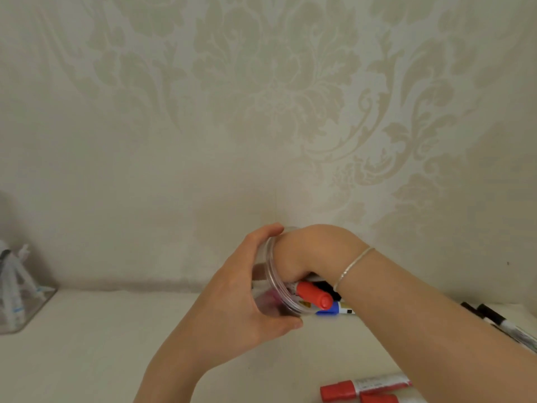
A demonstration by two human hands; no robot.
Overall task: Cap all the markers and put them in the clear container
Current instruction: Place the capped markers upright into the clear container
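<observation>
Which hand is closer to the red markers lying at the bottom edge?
The right hand: its arm passes just above the red markers, though the hand itself reaches into the container. The left hand grips that container, farther left.

Clear container (274,282) tipped on its side, markers in and around it.

The round see-through container lies tilted with its mouth facing right, just above the pale table. A red-capped marker (315,296) and a blue-capped marker (334,310) stick out of the mouth, caps outward. 2 more red-capped markers (363,388) lie side by side on the table at the bottom edge. Black-capped markers (499,319) lie at the far right, partly hidden.
</observation>
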